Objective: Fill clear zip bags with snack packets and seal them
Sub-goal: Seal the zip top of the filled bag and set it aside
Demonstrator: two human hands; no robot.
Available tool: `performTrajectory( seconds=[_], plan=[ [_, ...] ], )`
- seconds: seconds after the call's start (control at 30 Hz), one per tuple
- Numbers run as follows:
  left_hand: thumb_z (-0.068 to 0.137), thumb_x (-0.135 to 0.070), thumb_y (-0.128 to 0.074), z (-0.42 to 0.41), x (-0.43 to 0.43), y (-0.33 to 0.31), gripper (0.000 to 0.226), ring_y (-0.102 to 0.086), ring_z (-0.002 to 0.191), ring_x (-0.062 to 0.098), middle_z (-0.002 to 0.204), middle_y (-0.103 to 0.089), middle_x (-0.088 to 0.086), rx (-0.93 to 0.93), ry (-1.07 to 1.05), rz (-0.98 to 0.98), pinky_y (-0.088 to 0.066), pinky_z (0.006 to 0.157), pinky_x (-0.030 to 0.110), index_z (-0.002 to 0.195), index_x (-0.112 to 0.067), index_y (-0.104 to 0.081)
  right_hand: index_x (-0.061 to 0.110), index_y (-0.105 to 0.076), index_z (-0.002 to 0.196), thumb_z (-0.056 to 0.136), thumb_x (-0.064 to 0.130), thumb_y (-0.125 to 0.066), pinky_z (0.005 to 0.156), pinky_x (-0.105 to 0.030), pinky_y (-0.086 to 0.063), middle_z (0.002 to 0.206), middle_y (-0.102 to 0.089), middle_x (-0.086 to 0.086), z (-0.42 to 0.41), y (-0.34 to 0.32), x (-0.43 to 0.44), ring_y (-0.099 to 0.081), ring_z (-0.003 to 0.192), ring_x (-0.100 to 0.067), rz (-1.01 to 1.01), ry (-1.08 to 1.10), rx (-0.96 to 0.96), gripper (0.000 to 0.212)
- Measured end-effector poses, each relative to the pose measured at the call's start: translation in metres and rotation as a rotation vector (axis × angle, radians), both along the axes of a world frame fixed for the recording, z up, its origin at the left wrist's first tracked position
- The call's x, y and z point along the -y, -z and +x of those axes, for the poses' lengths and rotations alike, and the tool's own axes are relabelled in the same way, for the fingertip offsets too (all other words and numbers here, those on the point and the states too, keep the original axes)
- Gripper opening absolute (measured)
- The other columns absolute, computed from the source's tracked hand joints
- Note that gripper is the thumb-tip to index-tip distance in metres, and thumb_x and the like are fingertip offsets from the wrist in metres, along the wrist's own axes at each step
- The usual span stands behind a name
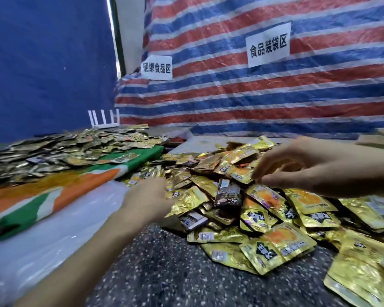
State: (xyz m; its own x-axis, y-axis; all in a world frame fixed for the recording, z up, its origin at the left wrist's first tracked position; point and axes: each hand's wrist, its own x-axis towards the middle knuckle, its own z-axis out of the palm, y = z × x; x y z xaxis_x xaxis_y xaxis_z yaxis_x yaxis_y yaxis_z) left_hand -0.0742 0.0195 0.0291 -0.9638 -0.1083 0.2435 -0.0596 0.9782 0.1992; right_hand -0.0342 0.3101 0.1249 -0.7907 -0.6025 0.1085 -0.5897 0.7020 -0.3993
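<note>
Plainly the fingertips [258, 177] of the right hand [308, 165] curl down narrow onto the edge of one gold packet [242, 173] high on the heap of snack packets [275, 218], though whether they truly pinch it I cannot tell. The left hand [146, 200] is blurred at the heap's left edge, its fingers buried among the foil, so their state cannot be told either. Outward from there, the heap spreads loose over the speckled table [155, 273], with a dark packet [227, 193] mixed among the gold. The clear zip bags [53, 229] lie flat to the left, beside an orange and green cloth [31, 196], none of them held open. The likely trouble: slick foil slips from a shallow pinch, or a tug at the top starts neighbours sliding toward the near edge. The left forearm passes close over the limp bags and could drag them askew, and an overstuffed bag would probably not seal
</note>
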Motion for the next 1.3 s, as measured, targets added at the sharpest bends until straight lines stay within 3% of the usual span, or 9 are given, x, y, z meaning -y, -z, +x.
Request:
performTrajectory(
  seconds=[0.17,0.4,0.53,0.7,0.8,1.0,1.1,1.2,1.3],
  plan=[
    [0.087,-0.029,-0.056,-0.001,0.054,0.036,0.02,-0.056,0.111,0.028,0.119,-0.06,0.006,0.205,-0.348,-0.186,-0.037,0.08,0.032,0.106,-0.021,-0.057,0.04,-0.068,0.107,0.09,0.047,-0.058,0.088,-0.021,-0.053,0.108,-0.068,0.027,0.003,0.004,0.006,-0.061,0.099,0.013,0.042,-0.005,-0.011,0.021],
    [0.084,-0.038,-0.075,-0.003,0.087,0.032,0.024,-0.062,0.074,0.022,0.079,-0.07,-0.001,-0.045,-0.417,-0.047,-0.038,0.062,0.027,0.077,-0.015,-0.071,0.04,-0.067,0.11,0.092,0.047,-0.056,0.094,-0.027,-0.053,0.11,-0.067,0.026,0.006,0.008,0.01,-0.06,0.101,0.013,0.092,-0.022,-0.001,0.022],
    [0.097,-0.033,-0.056,-0.003,0.092,0.003,0.025,-0.061,0.078,0.029,0.083,-0.066,0.008,-0.168,-0.359,0.077,-0.049,0.07,0.037,0.079,-0.016,-0.062,0.04,-0.067,0.108,0.092,0.045,-0.057,0.091,-0.024,-0.053,0.11,-0.068,0.025,0.007,0.006,0.007,-0.061,0.1,0.012,0.08,-0.006,-0.005,0.02],
    [0.103,-0.02,-0.044,0.014,0.049,-0.05,0.018,-0.067,0.08,0.026,0.091,-0.068,0.01,-0.478,0.114,0.568,-0.054,0.068,0.046,0.089,-0.015,-0.053,0.036,-0.057,0.124,0.086,0.047,-0.06,0.098,-0.029,-0.053,0.122,-0.062,0.018,0.007,0.002,0.0,-0.06,0.108,0.004,-0.042,0.049,-0.08,0.04],
    [0.101,-0.007,-0.046,0.032,-0.004,-0.073,0.011,-0.072,0.074,0.021,0.094,-0.07,0.011,-0.433,0.402,0.811,-0.059,0.06,0.031,0.099,-0.014,-0.054,0.039,-0.046,0.135,0.076,0.051,-0.066,0.103,-0.029,-0.047,0.136,-0.054,0.016,0.008,-0.002,-0.004,-0.053,0.119,0.002,-0.175,0.086,-0.156,0.063],
    [0.091,0.014,-0.041,0.043,-0.091,-0.089,0.027,-0.065,0.068,0.021,0.087,-0.066,0.016,-0.229,0.781,0.732,-0.054,0.059,0.021,0.087,-0.003,-0.061,0.036,-0.032,0.152,0.075,0.053,-0.065,0.104,-0.02,-0.034,0.152,-0.036,0.019,0.014,-0.015,-0.021,-0.036,0.131,0.005,-0.212,0.192,-0.316,0.085],
    [0.082,0.017,-0.041,0.039,-0.121,-0.101,0.028,-0.059,0.058,0.012,0.073,-0.063,0.013,-0.287,0.856,0.779,-0.046,0.052,0.016,0.074,-0.001,-0.061,0.026,-0.053,0.14,0.07,0.054,-0.065,0.101,-0.039,-0.051,0.13,-0.064,0.008,0.022,-0.023,-0.033,-0.062,0.113,-0.007,-0.215,0.221,-0.174,0.076],
    [0.076,0.016,-0.041,0.029,-0.14,-0.109,0.028,-0.054,0.05,0.014,0.06,-0.06,0.008,-0.329,0.854,0.833,-0.041,0.047,0.015,0.066,-0.002,-0.06,0.013,-0.073,0.104,0.077,0.037,-0.068,0.075,-0.038,-0.057,0.09,-0.076,-0.002,0.029,-0.029,-0.044,-0.071,0.08,-0.017,-0.301,0.154,-0.018,0.036],
    [0.076,0.015,-0.042,0.017,-0.148,-0.112,0.029,-0.05,0.048,0.012,0.056,-0.058,0.003,-0.301,0.856,0.842,-0.039,0.045,0.015,0.066,-0.004,-0.061,0.006,-0.073,0.095,0.078,0.024,-0.071,0.062,-0.03,-0.056,0.08,-0.073,-0.007,0.035,-0.035,-0.054,-0.068,0.07,-0.02,-0.443,0.106,0.143,0.025]
  ],
)
